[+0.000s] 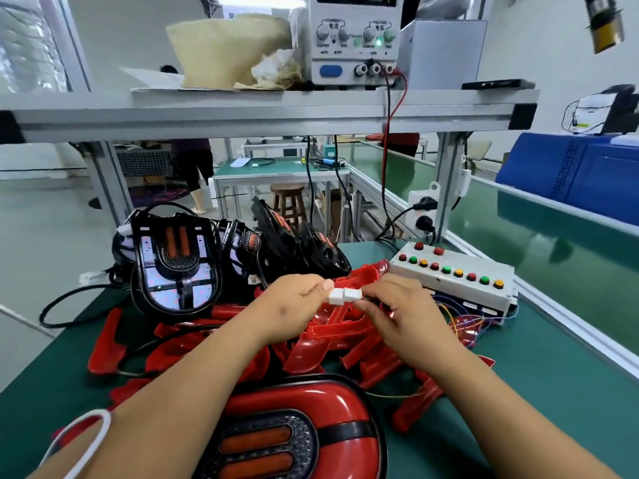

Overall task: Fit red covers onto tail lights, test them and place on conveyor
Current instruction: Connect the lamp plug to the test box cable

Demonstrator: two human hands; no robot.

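At a green-matted workbench (539,392), uncovered black plastic tail light housings (176,267) stand at the left behind a heap of loose red translucent plastic covers (332,344). At centre the worker's left hand (290,302) and right hand (404,305) each pinch one of two small white plastic plugs (344,295), held end to end above the heap. A tail light (297,430) already wearing its glossy red cover lies nearest the worker, between the forearms. To the right sit a white test box (453,281) studded with red, green and yellow buttons and, beyond the bench rail, the green conveyor belt (553,236).
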